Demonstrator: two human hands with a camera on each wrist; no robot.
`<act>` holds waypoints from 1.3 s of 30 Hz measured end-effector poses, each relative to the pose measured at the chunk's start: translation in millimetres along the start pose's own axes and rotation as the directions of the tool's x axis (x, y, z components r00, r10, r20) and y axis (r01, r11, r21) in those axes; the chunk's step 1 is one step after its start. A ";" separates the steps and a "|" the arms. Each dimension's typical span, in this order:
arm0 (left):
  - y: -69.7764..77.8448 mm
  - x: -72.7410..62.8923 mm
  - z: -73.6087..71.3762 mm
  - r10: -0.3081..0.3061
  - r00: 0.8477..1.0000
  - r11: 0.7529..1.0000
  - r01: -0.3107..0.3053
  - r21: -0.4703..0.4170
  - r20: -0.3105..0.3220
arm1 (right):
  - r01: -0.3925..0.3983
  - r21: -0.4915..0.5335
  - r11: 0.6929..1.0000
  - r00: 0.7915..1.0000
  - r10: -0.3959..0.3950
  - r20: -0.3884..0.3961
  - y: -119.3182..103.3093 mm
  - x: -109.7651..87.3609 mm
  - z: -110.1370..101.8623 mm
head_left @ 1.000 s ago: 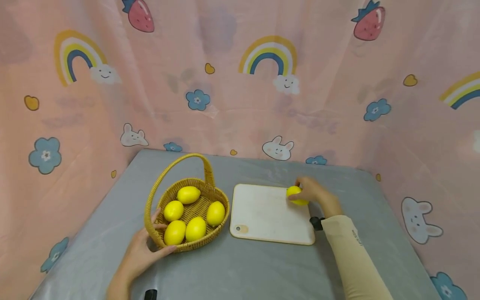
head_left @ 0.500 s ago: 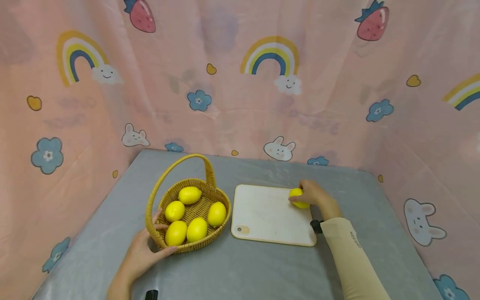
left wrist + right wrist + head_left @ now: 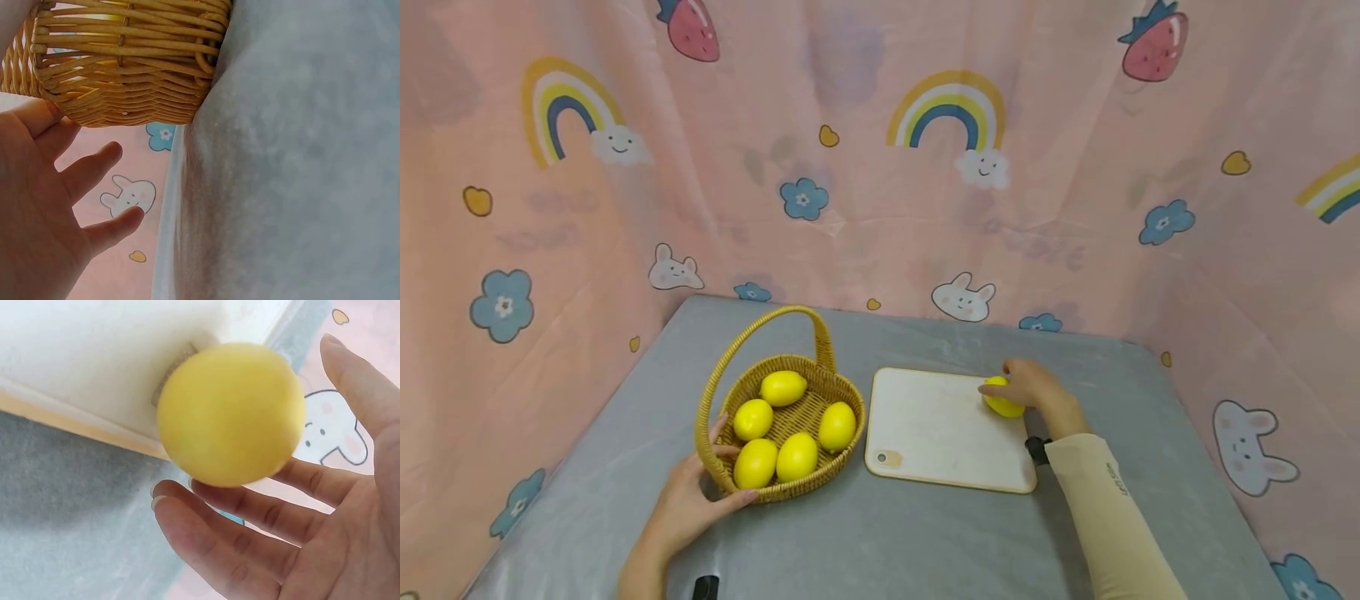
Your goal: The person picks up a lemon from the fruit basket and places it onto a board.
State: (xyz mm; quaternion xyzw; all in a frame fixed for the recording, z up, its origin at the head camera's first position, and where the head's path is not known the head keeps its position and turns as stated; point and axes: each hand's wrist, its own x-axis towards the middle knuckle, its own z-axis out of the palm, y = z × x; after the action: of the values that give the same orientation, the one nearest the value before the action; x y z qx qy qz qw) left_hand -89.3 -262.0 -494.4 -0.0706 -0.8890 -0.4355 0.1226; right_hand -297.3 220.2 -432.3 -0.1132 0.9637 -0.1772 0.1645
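Moved since the earlier frame: my right hand and the single lemon, both shifted very slightly nearer to me. Unmoved relative to each other: basket and board; only the whole view has drifted a touch.

Item, one lemon: at the far right of the white cutting board, near its edge, partly covered by my right hand.

Item, right hand: fingers part-bent beside the lemon, thumb wide and clear of it in the right wrist view; from above, a digit crosses the fruit's top. Whether any fingertip presses it, I cannot tell.

Item, woven basket: left of the board, handle upright, containing five lemons.

Item, left hand: spread wide, thumb along the basket's near wall, two fingers at its left side, the other two free in the left wrist view. I judge it a steadying touch.

Item, grey tablecloth: beneath basket and board.

Bearing on the work: the lemon remains on the board side, apart from the five. I judge my right hand to be adjusting around it, without a firm hold.
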 end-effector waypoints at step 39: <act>-5.3 2.3 -2.7 0.008 1.000 1.000 -0.007 0.020 -0.016 | 0.576 -0.103 0.811 0.734 -0.458 0.501 -272.7 24.6 41.5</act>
State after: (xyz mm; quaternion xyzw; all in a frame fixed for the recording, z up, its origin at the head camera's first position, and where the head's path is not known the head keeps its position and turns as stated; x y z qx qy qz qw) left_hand -92.3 -267.4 -496.2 -0.0691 -0.8920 -0.4267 0.1322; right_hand -261.5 -47.8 -372.5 -0.4366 0.8414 -0.0612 0.3126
